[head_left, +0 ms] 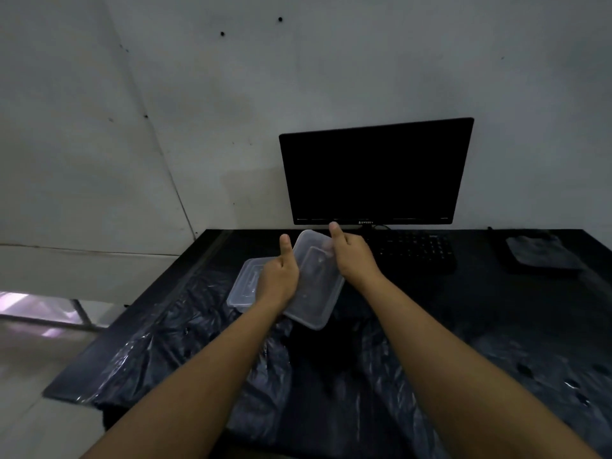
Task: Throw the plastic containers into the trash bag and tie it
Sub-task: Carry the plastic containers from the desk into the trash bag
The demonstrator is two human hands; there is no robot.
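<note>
A clear plastic container [314,286] is tilted up above the desk, held between both hands. My left hand [278,276] grips its left edge with the thumb up. My right hand [351,256] grips its upper right edge, thumb raised too. A second clear plastic container [243,286] lies flat on the desk just to the left, partly behind my left hand. The black trash bag [205,332] lies spread and crumpled across the front of the desk under my forearms.
A dark monitor [376,170] stands at the back of the black desk [463,309], with a black keyboard [417,250] in front of it. A grey folded cloth [543,251] lies at the far right. The desk's left edge drops to the floor.
</note>
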